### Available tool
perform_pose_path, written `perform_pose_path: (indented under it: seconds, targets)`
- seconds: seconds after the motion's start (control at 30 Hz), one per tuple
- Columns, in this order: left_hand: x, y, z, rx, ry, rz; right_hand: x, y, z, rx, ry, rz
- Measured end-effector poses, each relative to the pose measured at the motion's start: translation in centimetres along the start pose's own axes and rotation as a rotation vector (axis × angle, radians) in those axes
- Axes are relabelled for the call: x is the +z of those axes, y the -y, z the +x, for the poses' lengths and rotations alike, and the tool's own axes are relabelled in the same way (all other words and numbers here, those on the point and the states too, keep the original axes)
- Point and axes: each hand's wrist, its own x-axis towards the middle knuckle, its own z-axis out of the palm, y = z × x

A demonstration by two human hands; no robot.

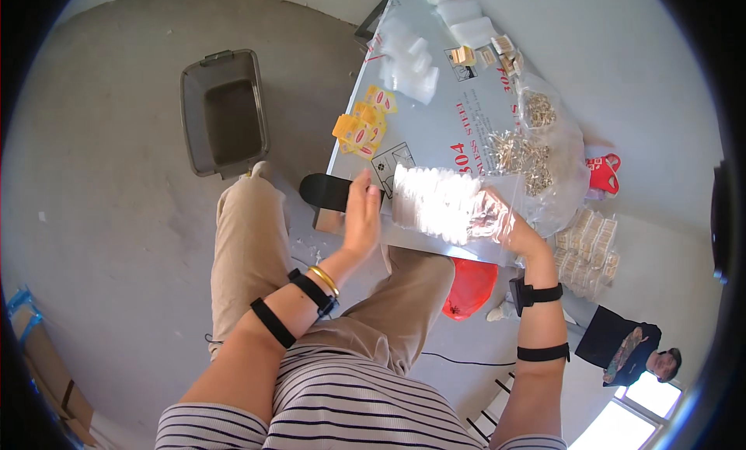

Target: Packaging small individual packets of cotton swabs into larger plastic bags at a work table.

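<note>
A clear plastic bag (435, 204) filled with a shiny white ribbed stack lies over the near part of the metal-topped table (431, 135). My right hand (505, 226) grips its right end; the fingers show only partly through glossy film. Left of the bag, my left hand (364, 217) is raised with its fingers stretched out, holding nothing. Beside those fingers a black flat piece with a rounded end (326, 192) juts past the table's left edge. Yellow printed packets (364, 127) lie farther along that edge.
White plastic packs (408, 65) lie on the far table. On the right are a clear bag of small metallic-looking pieces (532, 158) and bundled pale pieces (587, 252). A grey bin (225, 112) stands on the floor at left; a red bag (470, 287) hangs below the table. A person (629, 345) is at right.
</note>
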Motion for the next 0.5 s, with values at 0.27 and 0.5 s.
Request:
perform_pose_path:
  seconds: [0.27, 0.5]
  targets:
    - [-0.4, -3.9, 2.0, 0.311, 0.226, 0.215, 2.7, 5.6, 0.9, -0.101, -0.02, -0.168]
    - [-2.0, -8.8, 6.4, 0.373, 0.196, 0.331, -2.0, 12.6, -3.9, -0.08, 0.039, 0.049]
